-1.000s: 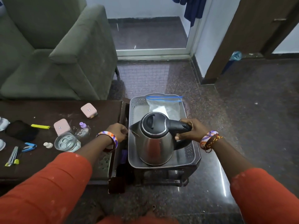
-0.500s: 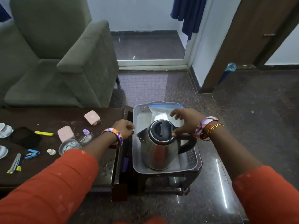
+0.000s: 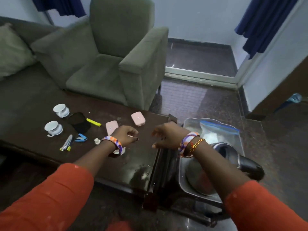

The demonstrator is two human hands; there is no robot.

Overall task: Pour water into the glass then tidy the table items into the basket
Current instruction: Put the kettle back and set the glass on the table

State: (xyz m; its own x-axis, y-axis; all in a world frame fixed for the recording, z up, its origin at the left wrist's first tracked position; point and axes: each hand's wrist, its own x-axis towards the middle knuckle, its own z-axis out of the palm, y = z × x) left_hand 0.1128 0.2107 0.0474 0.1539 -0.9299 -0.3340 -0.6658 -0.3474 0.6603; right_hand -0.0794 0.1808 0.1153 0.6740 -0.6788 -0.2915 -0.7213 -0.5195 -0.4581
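Note:
The steel kettle [image 3: 233, 157] with a black lid and handle stands in the grey basket [image 3: 189, 125] on a low stool at the right, partly behind my right forearm. A zip bag [image 3: 218, 130] lies at the basket's far end. My right hand [image 3: 166, 137] hovers over the dark table's [image 3: 141, 170] right edge, fingers apart and empty. My left hand [image 3: 125, 135] hangs over the table with loosely curled fingers, and I see nothing clearly held. Only a pale sliver of the glass [image 3: 121, 151] shows under my left wrist.
On the table lie two pink boxes [image 3: 138, 118] [image 3: 111, 127], a yellow marker [image 3: 93, 122], a black case [image 3: 80, 122], two white cups [image 3: 60, 110] [image 3: 53, 128], a blue clip [image 3: 81, 137], pens [image 3: 67, 144] and a small white cap [image 3: 97, 141]. A green armchair [image 3: 116, 64] stands behind.
My right hand let go of the kettle handle and moved left over the table edge. My left hand moved further onto the table. The view swung left.

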